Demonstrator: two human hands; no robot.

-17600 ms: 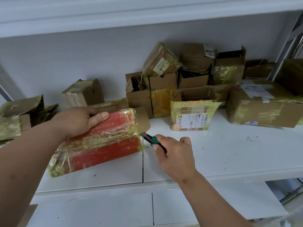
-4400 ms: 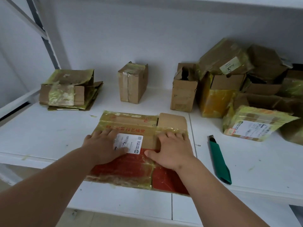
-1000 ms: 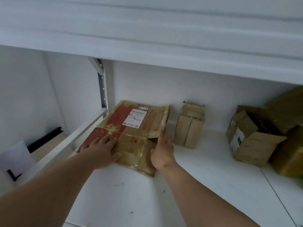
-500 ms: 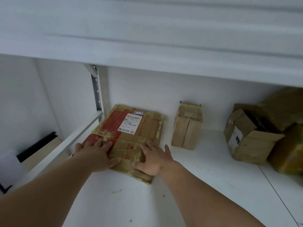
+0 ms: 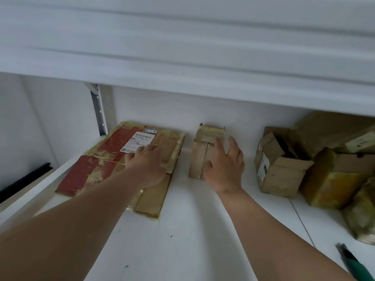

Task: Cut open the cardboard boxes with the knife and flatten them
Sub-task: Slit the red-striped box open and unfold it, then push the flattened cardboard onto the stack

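Boxes: the flat one point(image 5: 129, 159) lay at the shelf's point(image 5: 182, 240) left end under my open left hand point(image 5: 147, 167). My right hand point(image 5: 224, 169), fingers spread, reached the small box point(image 5: 199, 155). Its tape looked slick; a careless grab might tip it. The knife point(image 5: 353, 262) lay far right.

White shelf board point(image 5: 182, 250); second white shelf point(image 5: 182, 57) directly above it. White wall point(image 5: 162, 110) behind. Perforated metal upright point(image 5: 98, 112) at shelf board's back left.

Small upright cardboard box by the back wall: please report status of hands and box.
Left hand flat on flattened red-and-brown cardboard box. Right hand open at small upright brown cardboard box, not gripping. Green-handled knife lies apart.
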